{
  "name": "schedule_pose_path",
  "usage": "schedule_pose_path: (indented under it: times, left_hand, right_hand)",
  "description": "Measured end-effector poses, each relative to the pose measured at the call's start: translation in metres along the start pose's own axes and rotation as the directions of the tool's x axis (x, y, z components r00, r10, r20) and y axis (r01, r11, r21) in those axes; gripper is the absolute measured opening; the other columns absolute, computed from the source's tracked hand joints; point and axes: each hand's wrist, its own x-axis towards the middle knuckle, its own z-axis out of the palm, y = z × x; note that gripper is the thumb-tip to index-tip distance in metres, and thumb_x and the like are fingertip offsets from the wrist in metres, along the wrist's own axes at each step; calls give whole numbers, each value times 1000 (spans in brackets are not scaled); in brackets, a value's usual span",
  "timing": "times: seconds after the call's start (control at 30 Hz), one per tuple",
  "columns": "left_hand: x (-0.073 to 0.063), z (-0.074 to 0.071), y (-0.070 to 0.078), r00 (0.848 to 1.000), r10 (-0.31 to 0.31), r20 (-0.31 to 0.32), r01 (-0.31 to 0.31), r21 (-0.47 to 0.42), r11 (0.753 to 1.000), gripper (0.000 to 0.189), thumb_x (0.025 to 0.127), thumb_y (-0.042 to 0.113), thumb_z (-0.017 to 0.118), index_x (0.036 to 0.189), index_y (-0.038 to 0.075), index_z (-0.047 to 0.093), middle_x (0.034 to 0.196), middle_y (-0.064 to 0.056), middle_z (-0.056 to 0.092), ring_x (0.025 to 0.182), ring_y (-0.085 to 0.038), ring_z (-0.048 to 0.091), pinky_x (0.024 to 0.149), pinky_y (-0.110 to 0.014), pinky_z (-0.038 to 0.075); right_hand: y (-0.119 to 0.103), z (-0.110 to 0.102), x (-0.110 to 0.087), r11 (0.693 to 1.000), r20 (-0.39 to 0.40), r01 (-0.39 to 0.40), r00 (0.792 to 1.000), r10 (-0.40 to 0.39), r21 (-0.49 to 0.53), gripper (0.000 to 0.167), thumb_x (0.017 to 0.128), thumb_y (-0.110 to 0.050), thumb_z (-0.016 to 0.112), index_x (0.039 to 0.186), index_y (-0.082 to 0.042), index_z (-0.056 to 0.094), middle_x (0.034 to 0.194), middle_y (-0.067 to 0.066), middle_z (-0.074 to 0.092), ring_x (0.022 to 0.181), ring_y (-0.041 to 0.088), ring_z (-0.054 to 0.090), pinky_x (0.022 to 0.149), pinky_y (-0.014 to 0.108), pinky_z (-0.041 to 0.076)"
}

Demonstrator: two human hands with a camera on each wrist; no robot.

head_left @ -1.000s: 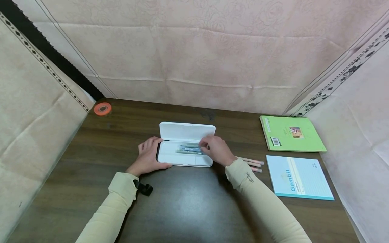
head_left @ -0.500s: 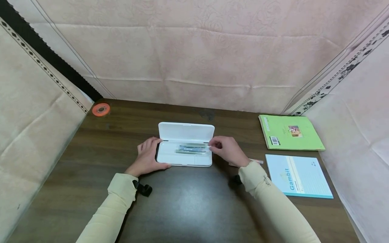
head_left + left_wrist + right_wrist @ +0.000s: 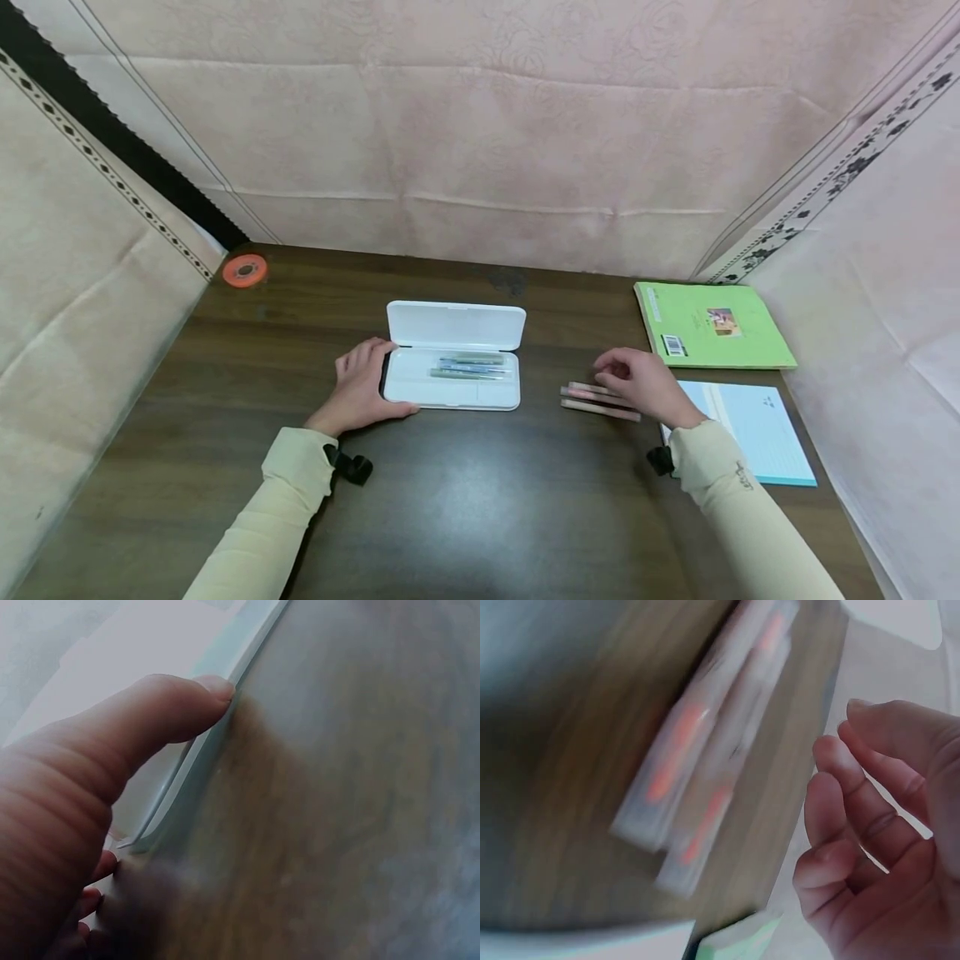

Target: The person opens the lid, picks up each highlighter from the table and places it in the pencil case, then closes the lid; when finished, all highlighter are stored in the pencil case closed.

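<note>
- Just left of centre, the left hand (image 3: 357, 392) grips a white case (image 3: 408, 385).
- Right of centre, the right hand (image 3: 647, 385), fingers loosely bent, hangs near pink pens (image 3: 598, 409).

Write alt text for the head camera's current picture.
A person's left hand holds an open white pencil case with blue-green pens inside, while the right hand hovers, empty, near pinkish pens on a dark wooden table. A green book and a blue notebook lie at right; an orange disc lies at far left.
</note>
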Motion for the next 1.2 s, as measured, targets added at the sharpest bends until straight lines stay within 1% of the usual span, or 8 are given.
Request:
schedule_pose_path:
  times: [0.1,0.27,0.37,0.53,0.7,0.93,1.07,1.2]
  left_hand:
    - [0,0,0,1000,-4,1,4,0,1000,101,66,55,84,142,8,37,141,-19,35,131,-36,29,101,-56,18]
    - [-1,-1,-1,1000,-7,-3,7,-2,1000,100,66,54,84,141,8,37,140,-19,35,130,-37,29,101,-56,18]
    - [-1,-1,-1,1000,-5,-6,5,-1,1000,100,65,54,84,141,8,37,140,-19,35,130,-37,29,101,-56,18]
    - [-1,-1,0,1000,3,-8,-3,0,1000,101,65,54,84,141,8,37,141,-19,35,131,-36,29,102,-56,18]
    - [-1,-2,1,1000,-1,-1,1,-3,1000,101,66,54,84,142,8,37,142,-20,34,132,-36,29,102,-56,17]
    - [-1,-3,3,1000,-4,5,4,-6,1000,101,66,54,84,142,8,36,142,-19,34,132,-36,28,101,-56,17]
    - [-1,-3,3,1000,-8,5,8,-7,1000,101,66,54,84,142,9,36,142,-19,34,132,-36,28,101,-56,17]
    - [0,-3,3,1000,-3,2,3,-6,1000,101,66,54,84,142,8,37,141,-19,35,132,-36,29,101,-56,18]
  right_hand:
    - [8,-1,-5,999,2,-3,1000,3,-44,14,91,-14,70,104,-8,72,94,5,70,81,16,62,76,40,52]
    - [17,1,-8,994,18,4,1000,-2,-107,9,89,-12,71,97,-7,73,90,5,69,75,14,60,71,37,50]
    - [20,3,-7,989,24,28,999,-25,-146,6,89,-10,71,94,-8,73,86,3,68,73,13,58,69,37,49]
    - [24,4,-5,978,31,75,997,-70,-197,4,88,-9,71,91,-9,73,82,0,66,73,13,57,71,39,49]
    - [26,5,-2,976,27,105,994,-101,-192,5,88,-10,72,91,-7,73,80,-2,66,74,13,58,73,40,48]
    - [26,3,-1,982,23,102,995,-99,-156,4,86,-10,74,90,-9,73,80,-1,66,72,11,57,69,35,47]
    - [21,1,1,985,-7,112,993,-114,-129,5,86,-9,75,91,-10,73,83,1,68,73,12,58,69,35,48]
    - [9,-1,4,988,-22,124,992,-127,-95,5,88,-12,73,94,-12,73,87,1,69,76,13,59,71,35,50]
